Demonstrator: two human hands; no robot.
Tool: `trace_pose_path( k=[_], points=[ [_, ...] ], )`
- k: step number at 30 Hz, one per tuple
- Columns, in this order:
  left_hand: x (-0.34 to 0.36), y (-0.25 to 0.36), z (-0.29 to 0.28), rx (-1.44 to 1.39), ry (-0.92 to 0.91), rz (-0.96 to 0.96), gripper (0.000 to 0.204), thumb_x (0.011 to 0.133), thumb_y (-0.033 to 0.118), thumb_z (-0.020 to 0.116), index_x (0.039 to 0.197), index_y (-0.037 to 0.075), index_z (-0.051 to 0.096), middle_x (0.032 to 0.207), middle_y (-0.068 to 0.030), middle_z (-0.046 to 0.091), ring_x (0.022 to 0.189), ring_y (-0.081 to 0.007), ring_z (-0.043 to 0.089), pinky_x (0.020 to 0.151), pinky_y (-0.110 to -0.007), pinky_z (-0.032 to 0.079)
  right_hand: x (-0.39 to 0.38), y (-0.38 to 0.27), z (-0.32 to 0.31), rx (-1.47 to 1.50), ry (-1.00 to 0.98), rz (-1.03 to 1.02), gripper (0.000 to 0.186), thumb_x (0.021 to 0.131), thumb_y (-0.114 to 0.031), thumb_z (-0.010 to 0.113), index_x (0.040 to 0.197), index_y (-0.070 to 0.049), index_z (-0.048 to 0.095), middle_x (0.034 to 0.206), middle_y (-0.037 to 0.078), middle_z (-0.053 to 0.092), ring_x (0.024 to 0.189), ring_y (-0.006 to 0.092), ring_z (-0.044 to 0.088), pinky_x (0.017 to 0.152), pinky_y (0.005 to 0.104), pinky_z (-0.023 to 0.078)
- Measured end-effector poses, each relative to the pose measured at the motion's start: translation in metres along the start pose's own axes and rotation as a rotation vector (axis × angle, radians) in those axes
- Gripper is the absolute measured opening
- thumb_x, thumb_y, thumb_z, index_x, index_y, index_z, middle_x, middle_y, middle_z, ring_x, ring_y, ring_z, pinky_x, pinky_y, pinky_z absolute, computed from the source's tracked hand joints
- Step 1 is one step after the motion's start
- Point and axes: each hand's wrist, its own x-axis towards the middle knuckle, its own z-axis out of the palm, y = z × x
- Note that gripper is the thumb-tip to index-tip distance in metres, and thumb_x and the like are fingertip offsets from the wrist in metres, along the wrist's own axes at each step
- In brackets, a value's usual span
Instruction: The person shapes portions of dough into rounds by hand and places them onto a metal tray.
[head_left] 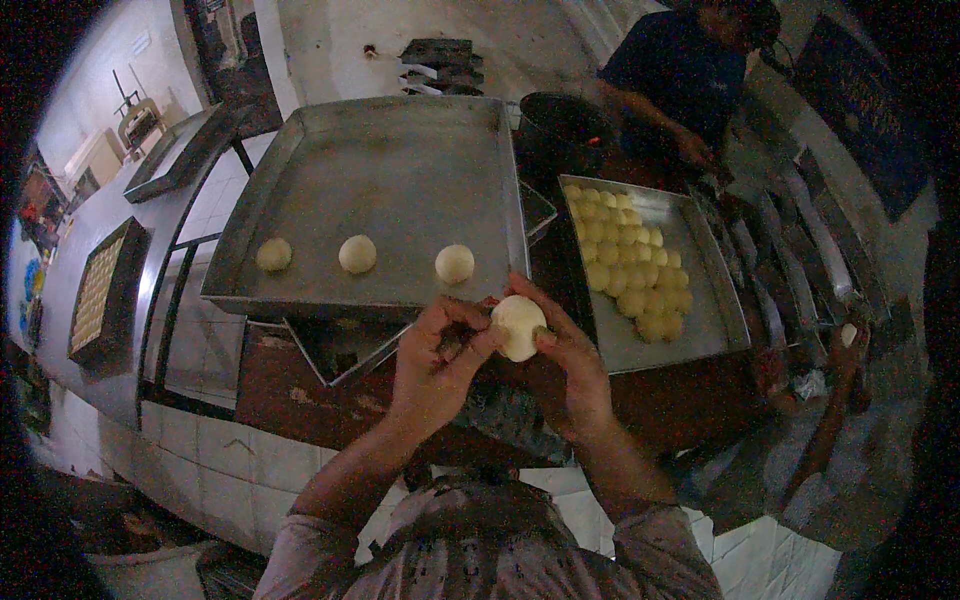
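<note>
Between my two hands is a pale, rounded dough ball (pixel 519 328), held up just in front of the large metal tray's near right corner. My left hand (pixel 445 345) pinches its left side with thumb and fingertips. Around the right side curl the fingers and thumb of my right hand (pixel 565 350). Three dough balls, the left one (pixel 273 254), the middle one (pixel 357 254) and the right one (pixel 454 264), sit spaced along the near side of the large tray (pixel 390 170). To the right, many yellowish balls (pixel 630 250) crowd a second tray (pixel 715 320).
A dark round pan (pixel 565 120) stands behind the trays. One person (pixel 675 80) works at the far right; another person's arm (pixel 835 400) reaches in at the right, holding a small pale piece. On the left table is a filled tray (pixel 105 290). Under the large tray another tray (pixel 340 350) juts out.
</note>
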Motion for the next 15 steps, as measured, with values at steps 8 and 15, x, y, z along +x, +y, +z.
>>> trace_pose_path(
  k=[8,15],
  points=[
    [0.014,0.002,-0.004,0.28,0.115,0.219,0.02,0.079,0.009,0.067,0.091,0.003,0.052,0.088,-0.0046,0.057,0.081,-0.0087,0.053,0.072,-0.026,0.045,0.018,-0.006,0.012,-0.211,0.093,-0.064,0.052,0.085,-0.021,0.057,0.131,-0.007,0.039,0.127,0.011,0.044,0.117,0.0233,0.043,0.1,0.0342,0.032],
    [0.037,0.004,-0.026,0.078,0.108,-0.048,0.021,0.089,0.023,0.056,0.097,0.004,0.053,0.084,-0.0022,0.057,0.082,-0.0079,0.05,0.07,-0.025,0.042,0.06,-0.021,0.023,-1.043,-0.088,-0.626,0.065,0.075,-0.014,0.067,0.132,-0.005,0.036,0.12,0.017,0.044,0.11,0.0289,0.047,0.094,0.0369,0.038]
  ],
)
